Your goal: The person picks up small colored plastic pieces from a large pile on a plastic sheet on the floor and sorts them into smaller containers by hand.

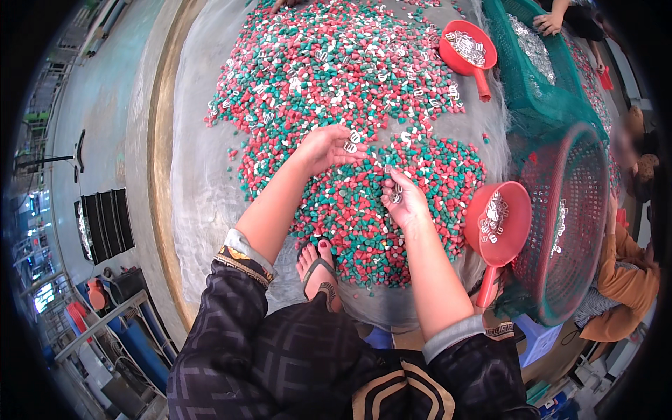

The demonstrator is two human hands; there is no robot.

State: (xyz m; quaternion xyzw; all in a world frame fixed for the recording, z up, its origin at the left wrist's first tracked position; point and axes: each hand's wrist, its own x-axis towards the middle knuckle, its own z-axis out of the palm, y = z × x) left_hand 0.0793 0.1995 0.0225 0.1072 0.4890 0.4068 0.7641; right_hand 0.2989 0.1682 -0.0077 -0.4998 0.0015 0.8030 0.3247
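At the left of the frame, a black ribbed crate (106, 224) sits on a worn greenish floor (105, 140). Next comes a wrinkled, translucent sheet (203, 150), and on it, filling the middle of the frame, a broad pile of chips (329, 77): small, blunt, cone-like bits in red, green and white, matt and pebbly, with silvery pieces scattered among them. Just left of centre, the left hand (327, 148) hangs over the pile, its grip half curled, the fingers loosely together; a couple of silvery pieces (351, 142), flat slotted loops with rounded ends, lie in it, against the fingertips. Below, a sandalled foot (319, 269) rests at the pile's edge.

Right of centre, the right hand (407, 201) is palm up, its grip closed more tightly, thumb and forefinger nearly meeting at the tips; more silvery pieces sit within its bent fingers, close above the chips.

Farther right, a smooth red scoop (515, 218) and, in the upper right, a second scoop (483, 82) hold silvery pieces. Past them stand a green mesh basket (505, 73), with a co-worker's hand (548, 24) at its edge, and a round red perforated basket (586, 245) with green netting about it.
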